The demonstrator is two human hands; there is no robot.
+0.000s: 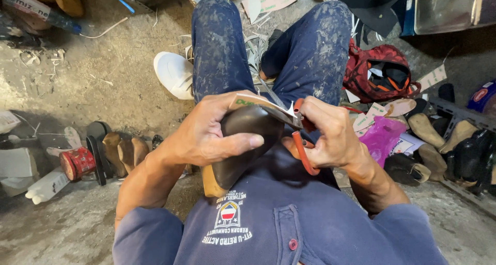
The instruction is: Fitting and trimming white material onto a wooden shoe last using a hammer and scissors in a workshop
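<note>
My left hand [206,133] grips a dark brown shoe form [243,146] with a tan lower end, held against my chest. A thin pale card sole [258,103] lies over its top, pinned by my left fingers. My right hand [328,135] is closed on orange-handled scissors [302,154], whose blades meet the edge of the card sole near the middle of the view. My legs in dusty blue trousers stretch out beyond the hands.
A red tin [77,162] and a white bottle [46,187] stand at the left beside several tan soles [124,151]. A red bag [380,73], a pink plastic bag [382,135] and dark shoes [465,156] lie at the right. A white shoe [174,73] is on my foot.
</note>
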